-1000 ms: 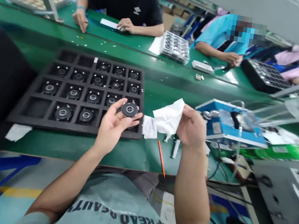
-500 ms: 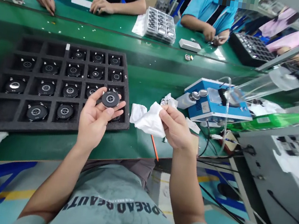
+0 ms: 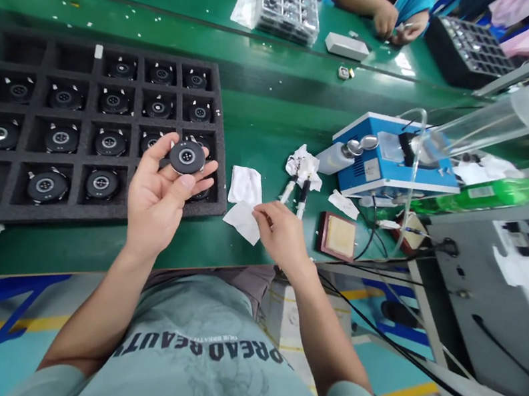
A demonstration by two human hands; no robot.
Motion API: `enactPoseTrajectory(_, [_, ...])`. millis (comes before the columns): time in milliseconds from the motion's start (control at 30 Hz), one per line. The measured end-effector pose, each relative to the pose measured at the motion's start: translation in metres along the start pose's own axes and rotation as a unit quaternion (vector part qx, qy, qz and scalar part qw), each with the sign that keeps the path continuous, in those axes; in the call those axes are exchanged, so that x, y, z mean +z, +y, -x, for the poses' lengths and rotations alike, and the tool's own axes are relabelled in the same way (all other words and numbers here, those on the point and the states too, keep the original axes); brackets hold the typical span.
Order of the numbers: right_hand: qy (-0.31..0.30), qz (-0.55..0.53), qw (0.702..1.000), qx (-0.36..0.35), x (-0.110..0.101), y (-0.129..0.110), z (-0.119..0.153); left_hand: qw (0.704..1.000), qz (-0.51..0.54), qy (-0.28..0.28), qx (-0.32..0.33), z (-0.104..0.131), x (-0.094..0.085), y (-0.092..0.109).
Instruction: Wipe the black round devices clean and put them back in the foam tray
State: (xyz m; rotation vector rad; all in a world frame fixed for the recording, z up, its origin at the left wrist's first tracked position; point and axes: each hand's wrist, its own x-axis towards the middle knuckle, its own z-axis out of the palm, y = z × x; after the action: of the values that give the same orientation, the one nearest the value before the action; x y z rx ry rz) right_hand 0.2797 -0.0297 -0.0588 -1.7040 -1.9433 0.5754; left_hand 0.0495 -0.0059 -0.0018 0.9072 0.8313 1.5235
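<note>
Left hand (image 3: 156, 203): fingers cradle watch case (image 3: 187, 157), likely leaving its back exposed | right hand (image 3: 285, 234): fingers pinch white cloth (image 3: 243, 219) | foam tray (image 3: 218, 177): walls presumably keep contents apart

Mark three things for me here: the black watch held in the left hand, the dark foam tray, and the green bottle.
Black watch (image 3: 187, 157): head view, middle of its round face-up side.
Foam tray (image 3: 215, 156): head view, its right-hand rim.
Green bottle (image 3: 519, 189): head view, side of its body.
</note>
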Motion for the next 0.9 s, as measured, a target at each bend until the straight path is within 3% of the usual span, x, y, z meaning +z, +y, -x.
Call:
enactPoseTrajectory(167, [-0.045,0.020,0.997,-0.059,0.010,0.000,0.026,0.999,-0.011,-0.029,0.032,-0.004,-0.005,-0.006])
enactPoseTrajectory(300, [0.056,-0.038,0.998,0.019,0.005,0.018,0.031,0.999,-0.005,-0.032,0.032,-0.004,-0.003,-0.004])
enactPoseTrajectory(367, [0.077,-0.036,0.995,0.053,0.001,0.024,0.027,0.999,-0.002,-0.028,0.029,-0.004,-0.001,-0.002])
enactPoseTrajectory(600, [-0.013,0.029,0.999,0.028,0.002,0.012,0.010,0.999,-0.009,-0.022,0.024,-0.003,0.002,0.001])
enactPoseTrajectory(733, [-0.038,-0.186,0.980,0.054,-0.008,-0.003,0.007,0.999,-0.016,-0.031,0.018,-0.005,0.000,0.001])
enactPoseTrajectory(833, [-0.049,-0.384,0.918,0.084,-0.015,-0.021,0.002,0.999,-0.027,-0.042,0.010,-0.006,-0.002,0.001])
enactPoseTrajectory(900, [-0.036,-0.450,0.888,0.088,-0.016,-0.038,-0.005,0.998,-0.028,-0.055,0.006,-0.007,-0.003,0.002])
